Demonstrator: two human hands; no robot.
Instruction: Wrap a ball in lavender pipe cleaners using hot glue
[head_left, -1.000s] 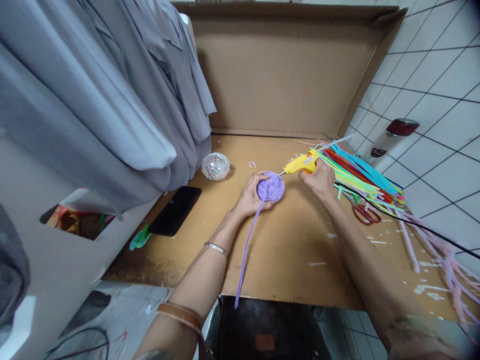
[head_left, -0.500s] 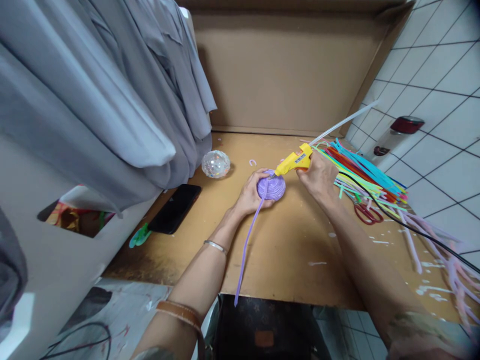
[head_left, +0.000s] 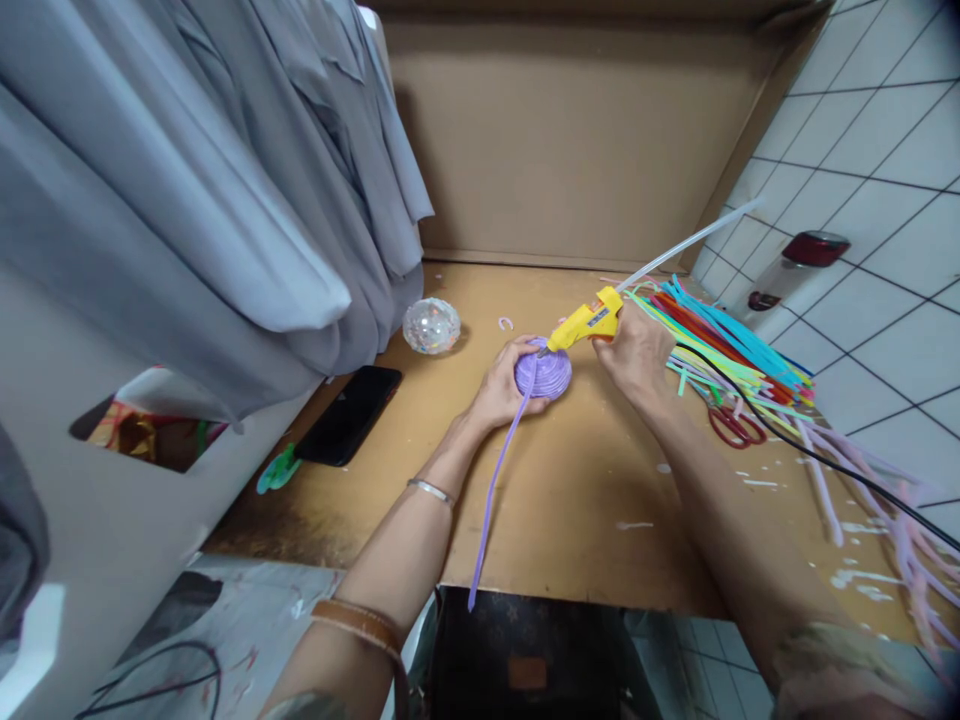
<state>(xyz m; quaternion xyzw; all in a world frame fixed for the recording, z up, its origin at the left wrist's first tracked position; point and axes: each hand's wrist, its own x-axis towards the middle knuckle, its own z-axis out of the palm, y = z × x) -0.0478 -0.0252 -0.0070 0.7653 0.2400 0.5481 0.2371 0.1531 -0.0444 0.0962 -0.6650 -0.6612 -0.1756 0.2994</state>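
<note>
Clamping purple coil [head_left: 553, 378] in fingers of left hand [head_left: 504, 385], above counter [head_left: 577, 500]; gripping yellow glue gun [head_left: 588, 321] in fingers of right hand [head_left: 639, 347], aimed at coil's top. Already wound into many rings, seemingly well along; left to lay in: loose strand [head_left: 491, 480] hanging past counter's edge.

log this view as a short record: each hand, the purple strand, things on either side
left hand: holds purple coil
right hand: grips yellow glue gun, nozzle at the coil's upper part
purple strand: trails from the coil toward the person
left side: clear faceted object, black phone
right side: coloured strips, red-handled scissors
</note>
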